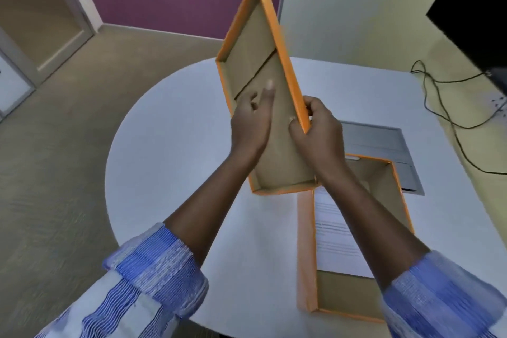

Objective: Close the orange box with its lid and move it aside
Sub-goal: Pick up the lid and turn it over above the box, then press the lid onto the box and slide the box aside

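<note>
clamping lid rim, right hand fingers; left hand fingers apart inside it, over orange box

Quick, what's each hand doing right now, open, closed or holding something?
Left hand: touches the inside of the orange lid, one finger straight; grip cannot be told.
Right hand: grips the lid's rim.

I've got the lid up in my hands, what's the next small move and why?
Probably turn the lid over so its hollow side faces down, then carry it above the orange box. It stands tilted up, hollow side toward you, gripped at its edge by the right hand, and the box lies open.
</note>
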The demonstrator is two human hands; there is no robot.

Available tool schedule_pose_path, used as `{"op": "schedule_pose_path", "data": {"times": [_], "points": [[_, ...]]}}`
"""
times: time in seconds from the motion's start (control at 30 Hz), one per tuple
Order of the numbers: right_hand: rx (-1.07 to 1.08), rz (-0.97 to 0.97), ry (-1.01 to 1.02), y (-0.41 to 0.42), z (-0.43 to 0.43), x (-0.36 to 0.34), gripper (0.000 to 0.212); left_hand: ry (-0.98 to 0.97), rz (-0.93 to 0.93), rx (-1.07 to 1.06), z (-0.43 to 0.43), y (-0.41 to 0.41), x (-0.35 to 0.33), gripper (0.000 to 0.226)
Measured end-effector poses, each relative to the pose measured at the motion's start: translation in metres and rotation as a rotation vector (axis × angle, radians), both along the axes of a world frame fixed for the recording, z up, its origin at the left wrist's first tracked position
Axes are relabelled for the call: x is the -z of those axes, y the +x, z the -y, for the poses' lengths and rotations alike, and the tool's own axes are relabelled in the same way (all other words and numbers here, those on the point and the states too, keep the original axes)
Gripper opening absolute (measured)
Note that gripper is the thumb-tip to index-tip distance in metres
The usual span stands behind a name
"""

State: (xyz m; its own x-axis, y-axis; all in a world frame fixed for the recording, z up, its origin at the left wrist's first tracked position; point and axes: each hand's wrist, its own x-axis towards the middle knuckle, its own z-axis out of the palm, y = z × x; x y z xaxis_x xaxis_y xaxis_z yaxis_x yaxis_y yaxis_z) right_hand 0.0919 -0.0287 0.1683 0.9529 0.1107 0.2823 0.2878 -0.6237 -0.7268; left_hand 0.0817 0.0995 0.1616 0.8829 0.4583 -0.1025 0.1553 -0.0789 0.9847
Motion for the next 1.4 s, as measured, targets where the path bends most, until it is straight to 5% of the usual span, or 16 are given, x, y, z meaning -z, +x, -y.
{"op": "schedule_pose_path", "data": {"times": [0.07,0.2,0.4,0.57,0.77,0.97,1.13,1.4], "points": [[-0.002,0.096,-0.067,-0.01,-0.001,-0.004,0.037,-0.059,0.075,0.031,0.022,0.002,-0.028,0.079],[-0.03,0.183,-0.101,-0.023,0.008,-0.004,0.03,-0.053,0.148,-0.023,0.051,-0.002,-0.034,0.032],[-0.294,0.072,-0.08,-0.024,0.063,-0.003,0.061,-0.08,0.226,-0.102,0.076,-0.006,-0.023,0.007],[-0.286,-0.157,0.213,-0.015,0.121,-0.004,0.053,-0.032,0.352,-0.147,0.104,-0.023,-0.033,0.027],[-0.02,-0.143,0.163,0.028,0.171,0.009,0.067,-0.115,0.421,-0.068,0.139,-0.031,-0.051,0.022],[0.188,-0.322,0.154,0.061,0.249,0.026,0.079,-0.46,0.268,0.041,0.159,-0.032,-0.031,0.036],[0.077,-0.675,0.453,0.044,0.315,0.041,0.067,-0.679,0.067,0.154,0.167,-0.037,0.015,0.057],[0.297,-0.596,0.315,-0.019,0.337,0.112,0.048,0.058,-0.176,0.038,0.195,-0.041,0.104,0.05]]}}
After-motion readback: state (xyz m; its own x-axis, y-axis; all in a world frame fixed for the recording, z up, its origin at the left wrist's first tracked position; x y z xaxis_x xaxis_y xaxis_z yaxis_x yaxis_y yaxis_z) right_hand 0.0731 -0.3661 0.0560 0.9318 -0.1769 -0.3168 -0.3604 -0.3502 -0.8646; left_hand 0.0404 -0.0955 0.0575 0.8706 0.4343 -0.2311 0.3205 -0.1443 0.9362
